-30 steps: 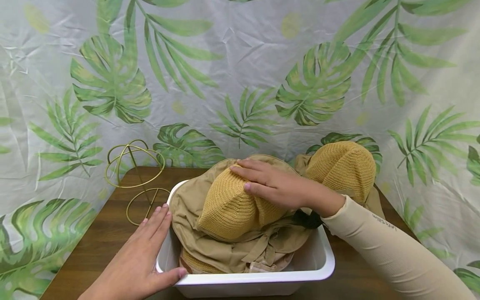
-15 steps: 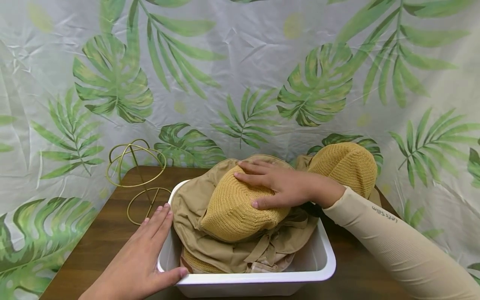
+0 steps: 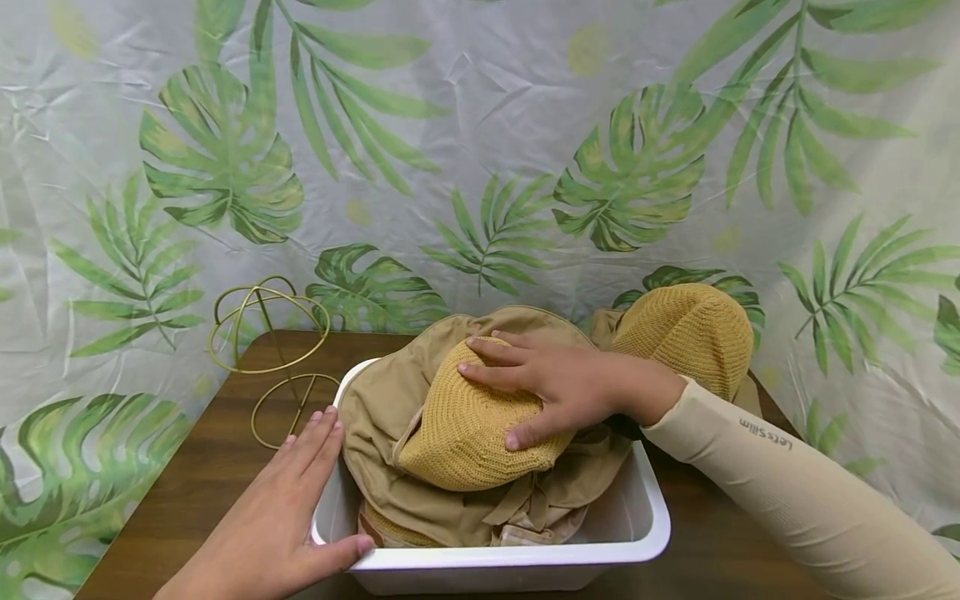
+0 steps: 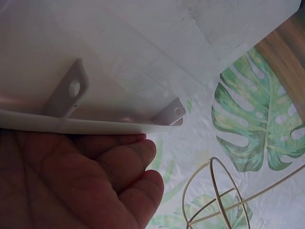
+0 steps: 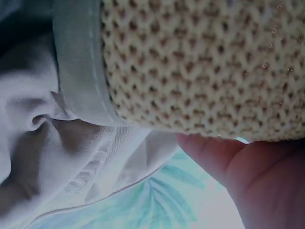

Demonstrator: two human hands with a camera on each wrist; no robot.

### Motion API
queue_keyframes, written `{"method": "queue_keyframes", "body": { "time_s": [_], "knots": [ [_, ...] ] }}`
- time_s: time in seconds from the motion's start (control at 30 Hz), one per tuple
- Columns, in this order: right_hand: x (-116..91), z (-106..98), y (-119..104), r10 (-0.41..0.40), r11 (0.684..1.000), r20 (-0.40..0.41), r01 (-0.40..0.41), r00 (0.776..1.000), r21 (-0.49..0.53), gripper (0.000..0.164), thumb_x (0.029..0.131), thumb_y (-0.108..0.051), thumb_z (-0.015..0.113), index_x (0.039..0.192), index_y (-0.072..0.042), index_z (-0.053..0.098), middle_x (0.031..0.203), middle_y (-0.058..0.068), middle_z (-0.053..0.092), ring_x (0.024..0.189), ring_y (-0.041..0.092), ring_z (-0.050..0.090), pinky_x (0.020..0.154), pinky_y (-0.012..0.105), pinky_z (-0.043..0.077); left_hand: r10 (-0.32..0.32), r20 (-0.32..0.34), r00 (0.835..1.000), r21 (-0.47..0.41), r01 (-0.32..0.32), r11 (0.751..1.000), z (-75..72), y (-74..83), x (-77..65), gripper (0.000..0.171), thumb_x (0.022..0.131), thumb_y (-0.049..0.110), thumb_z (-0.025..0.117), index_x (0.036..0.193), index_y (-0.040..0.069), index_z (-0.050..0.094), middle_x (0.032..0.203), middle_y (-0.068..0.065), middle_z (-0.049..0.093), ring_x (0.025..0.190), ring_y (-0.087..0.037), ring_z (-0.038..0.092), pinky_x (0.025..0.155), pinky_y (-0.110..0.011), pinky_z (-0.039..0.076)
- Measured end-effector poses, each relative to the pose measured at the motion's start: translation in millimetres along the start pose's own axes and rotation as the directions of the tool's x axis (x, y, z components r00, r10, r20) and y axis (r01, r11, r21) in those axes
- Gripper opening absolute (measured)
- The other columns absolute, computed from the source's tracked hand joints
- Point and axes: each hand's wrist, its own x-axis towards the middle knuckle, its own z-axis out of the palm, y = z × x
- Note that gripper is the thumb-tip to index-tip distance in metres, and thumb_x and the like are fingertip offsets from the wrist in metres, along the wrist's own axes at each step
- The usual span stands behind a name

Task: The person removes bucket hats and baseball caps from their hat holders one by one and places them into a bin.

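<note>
A hat with a mustard knitted crown (image 3: 480,433) and a wide khaki cloth brim (image 3: 375,408) lies on top in a white plastic bin (image 3: 510,557). My right hand (image 3: 562,383) rests on the crown, fingers spread across its top and thumb on the near side. Up close in the right wrist view are the knit crown (image 5: 205,67), a cloth band and part of the hand (image 5: 257,167). My left hand (image 3: 277,500) lies along the bin's left rim, its thumb at the near left corner. From below, the left wrist view has those fingers (image 4: 128,167) against the rim.
A second hat with a knitted crown (image 3: 693,333) sits behind the bin at the right. At the left back stands a gold wire stand (image 3: 270,333). More knitted material (image 3: 401,529) shows under the brim. A leaf-print sheet (image 3: 480,150) hangs behind the brown wooden table (image 3: 187,467).
My right hand has slid slightly towards me over the crown, which now leans nearer and has changed shape. The left hand stays on the rim.
</note>
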Motion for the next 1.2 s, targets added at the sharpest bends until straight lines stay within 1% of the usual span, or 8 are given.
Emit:
{"method": "queue_keyframes", "body": {
  "time_s": [0.1, 0.37, 0.47, 0.6, 0.83, 1.0, 1.2],
  "knots": [
    [0.6, 2.8, -2.7, -0.01, 1.0, 0.003, 0.01, 1.0, -0.016, 0.085, 0.092, -0.066, 0.054, 0.159, -0.029, 0.02, 0.166, 0.003, 0.002, 0.149, 0.04, 0.004, 0.115, 0.058, 0.017, 0.004, -0.001, 1.0, -0.003, -0.004, 1.0, 1.1, -0.9, 0.0, 0.109, 0.079, 0.067, 0.068, 0.149, -0.01, 0.034, 0.156, -0.024, 0.031, 0.148, -0.031, 0.021, 0.117, -0.021, -0.002],
    [4.7, 9.5, -10.3, 0.019, 0.999, 0.056, -0.016, 0.998, -0.045, 0.086, 0.089, -0.073, 0.05, 0.159, -0.034, 0.018, 0.166, -0.007, -0.005, 0.15, 0.035, 0.002, 0.115, 0.056, 0.02, 0.022, -0.019, 1.0, -0.006, -0.022, 1.0, 2.5, -2.7, -0.3, 0.109, 0.079, 0.067, 0.068, 0.148, -0.01, 0.035, 0.155, -0.025, 0.033, 0.149, -0.028, 0.018, 0.117, -0.022, -0.001],
    [7.0, 13.1, -12.5, 0.01, 0.998, 0.069, -0.006, 0.998, -0.059, 0.086, 0.088, -0.073, 0.051, 0.159, -0.034, 0.02, 0.166, -0.007, -0.002, 0.15, 0.036, 0.001, 0.115, 0.056, 0.021, 0.026, -0.02, 0.999, -0.011, -0.026, 1.0, 2.2, -3.4, -0.1, 0.109, 0.079, 0.067, 0.068, 0.148, -0.01, 0.035, 0.155, -0.025, 0.032, 0.149, -0.028, 0.017, 0.117, -0.022, -0.002],
    [11.5, 19.3, -13.4, -0.022, 0.996, 0.093, 0.03, 0.995, -0.086, 0.086, 0.089, -0.072, 0.05, 0.159, -0.034, 0.02, 0.166, -0.006, 0.002, 0.149, 0.038, 0.001, 0.117, 0.055, 0.018, 0.025, -0.017, 1.0, -0.024, -0.026, 0.999, 1.9, -3.7, 0.1, 0.109, 0.079, 0.067, 0.069, 0.148, -0.01, 0.034, 0.156, -0.024, 0.03, 0.15, -0.028, 0.016, 0.117, -0.022, -0.003],
    [19.0, 25.8, -14.5, -0.003, 0.987, 0.15, 0.027, 0.989, -0.161, 0.085, 0.089, -0.076, 0.044, 0.159, -0.036, 0.018, 0.166, -0.008, 0.0, 0.149, 0.037, 0.001, 0.118, 0.053, 0.014, 0.027, -0.016, 1.0, -0.025, -0.027, 0.999, 3.2, -2.8, 0.5, 0.109, 0.079, 0.066, 0.069, 0.149, -0.009, 0.033, 0.156, -0.024, 0.031, 0.15, -0.027, 0.015, 0.117, -0.022, -0.002],
    [22.9, 26.6, -16.0, -0.015, 0.984, 0.161, 0.044, 0.987, -0.175, 0.086, 0.088, -0.077, 0.044, 0.159, -0.035, 0.02, 0.166, -0.006, 0.001, 0.149, 0.037, -0.001, 0.118, 0.054, 0.011, 0.018, -0.015, 1.0, -0.026, -0.019, 0.999, 1.5, -2.3, -0.1, 0.109, 0.079, 0.066, 0.069, 0.149, -0.01, 0.033, 0.156, -0.024, 0.031, 0.15, -0.027, 0.015, 0.118, -0.022, -0.001],
    [27.5, 28.4, -17.5, -0.023, 0.984, 0.195, 0.056, 0.981, -0.167, 0.085, 0.089, -0.075, 0.046, 0.159, -0.033, 0.021, 0.166, -0.004, 0.001, 0.149, 0.039, 0.004, 0.118, 0.056, 0.011, 0.013, -0.009, 1.0, -0.033, -0.013, 0.999, 0.6, -2.5, 0.0, 0.11, 0.079, 0.066, 0.069, 0.149, -0.01, 0.033, 0.158, -0.023, 0.028, 0.15, -0.028, 0.016, 0.118, -0.023, -0.001]
  ]
}}
